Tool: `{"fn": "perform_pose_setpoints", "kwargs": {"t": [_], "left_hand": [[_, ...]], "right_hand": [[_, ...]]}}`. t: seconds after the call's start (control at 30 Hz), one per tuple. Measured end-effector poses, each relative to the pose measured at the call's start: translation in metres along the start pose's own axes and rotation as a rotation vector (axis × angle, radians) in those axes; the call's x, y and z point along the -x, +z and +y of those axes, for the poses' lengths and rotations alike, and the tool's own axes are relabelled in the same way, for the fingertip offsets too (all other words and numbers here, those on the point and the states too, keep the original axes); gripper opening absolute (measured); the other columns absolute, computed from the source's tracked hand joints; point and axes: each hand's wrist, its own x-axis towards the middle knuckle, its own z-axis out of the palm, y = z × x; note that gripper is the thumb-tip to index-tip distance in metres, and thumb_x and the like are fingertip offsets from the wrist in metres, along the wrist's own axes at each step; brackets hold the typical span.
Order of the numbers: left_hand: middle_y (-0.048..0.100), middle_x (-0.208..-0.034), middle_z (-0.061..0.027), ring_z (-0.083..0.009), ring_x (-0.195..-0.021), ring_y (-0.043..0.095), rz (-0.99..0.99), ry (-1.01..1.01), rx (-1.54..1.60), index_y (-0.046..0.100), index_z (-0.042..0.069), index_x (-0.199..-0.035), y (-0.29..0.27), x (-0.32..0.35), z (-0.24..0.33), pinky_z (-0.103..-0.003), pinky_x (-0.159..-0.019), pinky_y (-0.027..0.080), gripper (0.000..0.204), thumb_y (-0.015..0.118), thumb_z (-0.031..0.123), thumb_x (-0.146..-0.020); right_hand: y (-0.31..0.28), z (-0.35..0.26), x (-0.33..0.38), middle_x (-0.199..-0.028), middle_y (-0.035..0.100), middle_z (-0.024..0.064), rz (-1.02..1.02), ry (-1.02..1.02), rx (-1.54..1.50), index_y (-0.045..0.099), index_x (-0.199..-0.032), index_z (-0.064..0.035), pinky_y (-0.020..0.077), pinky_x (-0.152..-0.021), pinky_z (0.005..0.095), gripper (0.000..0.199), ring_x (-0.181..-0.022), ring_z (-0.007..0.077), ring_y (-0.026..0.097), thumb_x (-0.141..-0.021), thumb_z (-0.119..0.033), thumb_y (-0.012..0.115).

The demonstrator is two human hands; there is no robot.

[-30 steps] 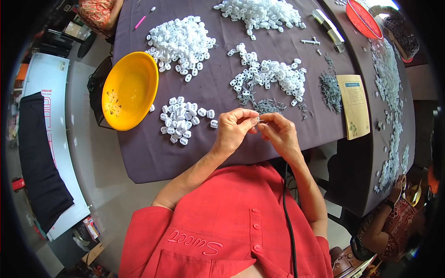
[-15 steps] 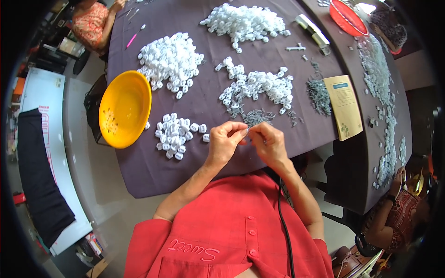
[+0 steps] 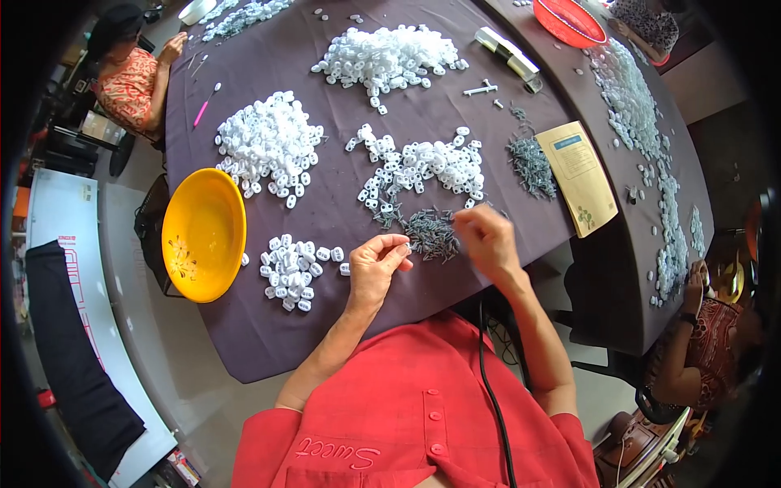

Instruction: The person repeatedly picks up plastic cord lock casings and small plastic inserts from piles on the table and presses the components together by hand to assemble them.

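Observation:
My left hand [image 3: 377, 264] is closed in a pinch above the near part of the table; whatever its fingertips hold is too small to make out. Just right of it lies a heap of small grey pins [image 3: 434, 234]. My right hand [image 3: 488, 240] hovers over the heap's right edge, its fingers bent and smeared by motion. Beyond the pins spreads a loose pile of white plastic pieces with dark holes [image 3: 431, 167]. Left of my left hand sits a small cluster of white pieces with dark marks [image 3: 289, 272].
Larger white heaps [image 3: 268, 142] [image 3: 389, 57] lie farther off. A yellow basin [image 3: 203, 236] stands at the table's left edge. On the right are a brown paper packet [image 3: 578, 179], more grey pins [image 3: 532, 167] and a red basket [image 3: 569, 20]. Other people sit around the tables.
My hands, together at the fingertips before, have come apart. The right one has moved right, over the pins' edge. The whole view has shifted a little.

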Motion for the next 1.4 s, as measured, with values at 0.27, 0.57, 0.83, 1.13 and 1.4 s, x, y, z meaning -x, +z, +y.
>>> {"fn": "perform_pose_setpoints", "kwargs": {"t": [0.27,0.57,0.83,1.13,1.4], "left_hand": [[0.063,-0.075,-0.0064,-0.011,-0.058,0.06,-0.03,-0.004,0.028,0.06,-0.001,-0.089,0.005,0.0,0.003,-0.02,-0.055,0.049,0.009,0.059,0.001,-0.081],[0.063,-0.077,-0.0078,-0.0144,-0.06,0.062,-0.041,-0.099,0.176,0.059,-0.002,-0.089,0.008,0.003,0.008,-0.024,-0.056,0.052,0.009,0.058,0.001,-0.081],[0.063,-0.076,-0.0069,-0.013,-0.062,0.062,-0.052,-0.075,0.18,0.059,-0.001,-0.089,0.014,0.002,0.015,-0.024,-0.056,0.052,0.008,0.059,0.003,-0.082],[0.062,-0.072,-0.005,-0.0096,-0.059,0.06,0.022,0.054,0.132,0.06,-0.002,-0.087,0.019,0.004,0.026,-0.019,-0.056,0.048,0.01,0.06,0.005,-0.082],[0.063,-0.074,-0.0059,-0.0106,-0.06,0.059,0.058,0.11,0.049,0.061,-0.003,-0.089,0.017,0.008,0.027,-0.02,-0.057,0.049,0.011,0.061,0.005,-0.081]], "right_hand": [[-0.013,0.026,-0.025,-0.077,0.054,0.0078,0.132,-0.025,0.486,0.059,-0.085,-0.0068,0.0441,-0.06,0.0338,0.012,-0.068,0.0257,0.057,-0.074,-0.011,0.064],[-0.017,0.022,-0.03,-0.083,0.055,0.007,0.016,0.007,0.493,0.058,-0.082,-0.0069,0.0442,-0.062,0.0351,0.013,-0.074,0.0265,0.057,-0.072,-0.009,0.065],[-0.022,0.02,-0.033,-0.075,0.057,0.008,0.003,-0.002,0.375,0.062,-0.085,-0.0038,0.0445,-0.058,0.0294,0.013,-0.065,0.0203,0.058,-0.072,-0.005,0.064],[0.015,-0.042,-0.005,-0.076,0.064,0.0055,-0.12,0.433,-0.69,0.061,-0.096,0.0013,0.0521,-0.058,0.0228,0.015,-0.067,0.0119,0.063,-0.082,-0.003,0.06],[0.026,-0.052,-0.001,-0.08,0.064,0.007,-0.123,0.432,-0.718,0.061,-0.097,0.002,0.0519,-0.057,0.0231,0.016,-0.069,0.0135,0.063,-0.083,-0.004,0.059]]}}
